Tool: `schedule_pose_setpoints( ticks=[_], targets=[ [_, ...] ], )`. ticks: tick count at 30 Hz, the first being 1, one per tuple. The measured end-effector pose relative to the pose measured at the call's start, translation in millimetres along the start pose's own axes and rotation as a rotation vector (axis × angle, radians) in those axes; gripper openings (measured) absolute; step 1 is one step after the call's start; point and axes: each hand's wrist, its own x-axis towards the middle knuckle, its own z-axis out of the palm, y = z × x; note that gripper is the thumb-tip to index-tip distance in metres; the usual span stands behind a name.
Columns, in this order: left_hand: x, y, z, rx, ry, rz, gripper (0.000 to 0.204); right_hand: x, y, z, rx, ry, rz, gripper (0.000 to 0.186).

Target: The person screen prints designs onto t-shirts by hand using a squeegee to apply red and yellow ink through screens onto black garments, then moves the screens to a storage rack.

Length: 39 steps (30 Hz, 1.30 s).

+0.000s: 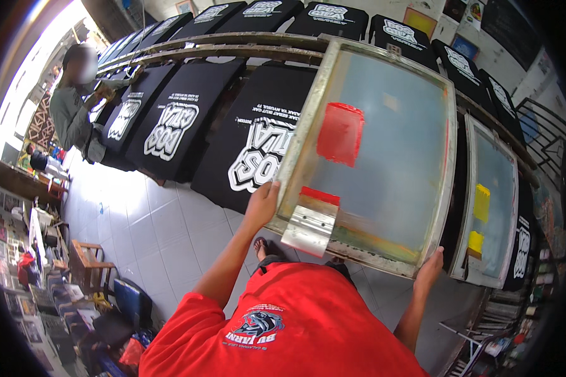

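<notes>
Head view: left hand (262, 204) and right hand (429, 271) grip screen frame (305, 135), fingers hidden.

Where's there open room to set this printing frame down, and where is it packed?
Free: the pale tiled floor between the black shirts and the cluttered left shelves. Crowded: the long table, shirts edge to edge, and a second screen just right of the frame held by the left hand and right hand.
</notes>
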Motion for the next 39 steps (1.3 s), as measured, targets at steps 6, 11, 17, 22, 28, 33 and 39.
schedule_pose_setpoints(
  ticks=[6,11,17,22,28,33,39],
  targets=[
    [62.5,-90.0,-129.2,0.049,0.064,0.096,0.043,-96.8,-72.6,132.1,0.049,-0.067,-0.051,0.046],
    [125.5,-160.4,-239.5,0.153,0.020,0.071,0.047,-154.0,-115.1,255.9,0.051,-0.021,-0.266,0.039],
    [177.6,-207.9,-285.0,0.015,0.027,-0.021,0.052,-186.6,-169.9,323.0,-0.005,-0.079,-0.092,0.047],
    [189.9,-226.7,-282.9,-0.009,-0.017,0.011,0.053,-191.3,-166.4,334.4,-0.117,-0.052,-0.017,0.054],
    [194.4,-241.4,-268.6,-0.047,-0.086,-0.018,0.051,-195.0,-154.6,323.5,-0.135,-0.007,-0.003,0.055],
    [186.0,-230.1,-263.3,-0.123,-0.102,-0.005,0.049,-195.8,-149.2,318.9,-0.145,0.033,0.011,0.054],
    [165.0,-222.4,-262.2,-0.173,-0.135,-0.017,0.049,-205.6,-151.1,292.1,-0.104,0.025,0.037,0.051]
  ],
)
